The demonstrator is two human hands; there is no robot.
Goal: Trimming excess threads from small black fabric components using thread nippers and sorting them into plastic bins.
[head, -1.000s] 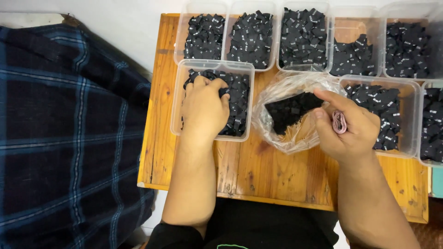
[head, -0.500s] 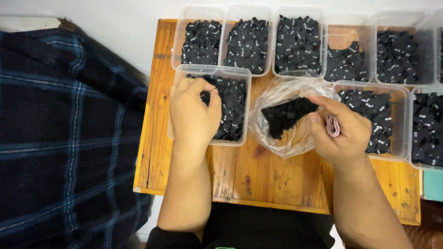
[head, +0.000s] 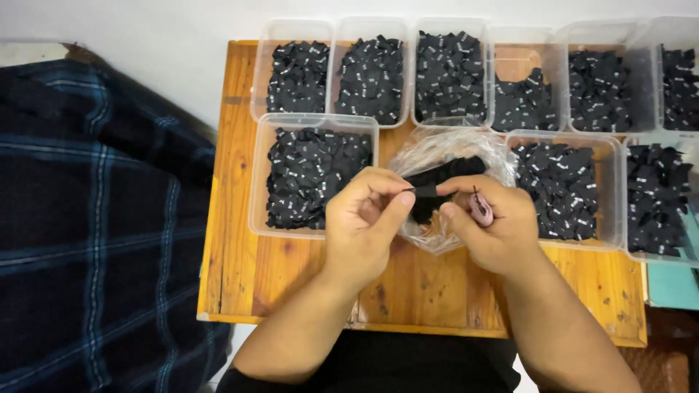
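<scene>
Left hand [head: 368, 222]: thumb and forefinger were pinched narrow on a small black label [head: 424, 191], held over the near edge of the clear plastic bag [head: 444, 149].
Right hand [head: 489, 222]: fingertips met the same label from the right, touching the left hand's fingertips; the remaining fingers were curled around a pink rubber band [head: 480, 209].
Label: it sat between the two hands, above the middle of the wooden table [head: 437, 291], just in front of a dark heap inside the bag.
Bag: it lay open between two tubs, crumpled, holding more black pieces.
Near-left tub [head: 313, 175]: clear plastic, full of black labels, just left of the left hand.
Near-right tub [head: 564, 185]: the same kind, just right of the right hand.
Far row of tubs [head: 448, 73]: these lined the far edge of the table, each holding black labels.
Left side: a dark blue plaid cloth [head: 95, 218] lay beside the table.
</scene>
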